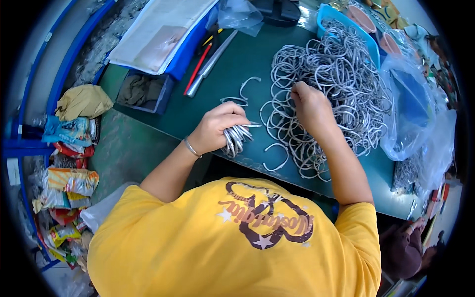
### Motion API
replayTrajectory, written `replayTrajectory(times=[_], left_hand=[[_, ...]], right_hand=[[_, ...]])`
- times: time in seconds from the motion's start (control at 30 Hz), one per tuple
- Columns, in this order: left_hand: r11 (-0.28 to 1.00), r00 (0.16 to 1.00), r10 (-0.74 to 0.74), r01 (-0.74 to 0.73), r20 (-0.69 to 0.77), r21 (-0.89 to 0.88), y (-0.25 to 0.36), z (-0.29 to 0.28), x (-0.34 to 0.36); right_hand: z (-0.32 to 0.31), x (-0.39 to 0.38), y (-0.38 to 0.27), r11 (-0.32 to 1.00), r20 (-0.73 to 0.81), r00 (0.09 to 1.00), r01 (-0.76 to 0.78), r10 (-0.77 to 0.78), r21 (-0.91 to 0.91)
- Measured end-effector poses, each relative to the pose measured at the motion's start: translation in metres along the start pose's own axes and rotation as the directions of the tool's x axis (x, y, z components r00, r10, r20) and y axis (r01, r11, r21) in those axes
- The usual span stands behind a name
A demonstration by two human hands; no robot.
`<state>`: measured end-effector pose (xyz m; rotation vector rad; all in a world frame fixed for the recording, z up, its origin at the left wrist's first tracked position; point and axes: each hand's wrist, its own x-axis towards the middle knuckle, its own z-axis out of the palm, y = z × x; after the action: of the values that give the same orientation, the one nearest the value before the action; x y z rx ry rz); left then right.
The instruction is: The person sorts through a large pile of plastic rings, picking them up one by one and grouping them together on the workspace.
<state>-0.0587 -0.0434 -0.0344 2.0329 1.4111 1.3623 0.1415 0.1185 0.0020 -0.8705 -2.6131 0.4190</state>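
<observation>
My left hand (216, 126) is closed around a bunch of open silver metal rings (236, 141), their ends showing below the fingers. One more ring end pokes out to the right of the fingertips. At the left edge of a large tangled pile of silver C-shaped rings (346, 74), my right hand (312, 106) has its fingers pinched together. What those fingers grip, if anything, is hidden. A loose open ring (242, 90) lies on the green table just beyond my left hand. Another single ring (287, 155) rests near the table's front edge, between my arms.
Beyond my left hand lie a red pencil (198, 69) and a tapered metal rod (212, 64). A grey bin (161, 101) and papers (148, 39) stand far left. A blue basket (372, 44) backs the pile; clear plastic bags (408, 114) sit right. Another person (403, 252) is at lower right.
</observation>
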Motion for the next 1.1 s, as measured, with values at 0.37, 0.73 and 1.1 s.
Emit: replayTrajectory(times=[0.37,0.73,1.1], left_hand=[[0.998,0.998,-0.061,0.061,0.011,0.02,0.004,-0.014,-0.022],[0.887,0.927,-0.372,0.343,0.037,0.31,0.005,-0.018,-0.011],[0.836,0.872,-0.488,0.459,0.026,0.299,-0.003,-0.032,-0.011]], right_hand=[[0.051,0.04,-0.046,0.931,0.101,0.932,0.356,-0.347,-0.082],[0.054,0.048,-0.025,0.946,-0.028,0.952,0.301,-0.306,-0.123],[-0.063,0.034,-0.019,0.879,-0.096,0.995,0.05,-0.005,0.475]])
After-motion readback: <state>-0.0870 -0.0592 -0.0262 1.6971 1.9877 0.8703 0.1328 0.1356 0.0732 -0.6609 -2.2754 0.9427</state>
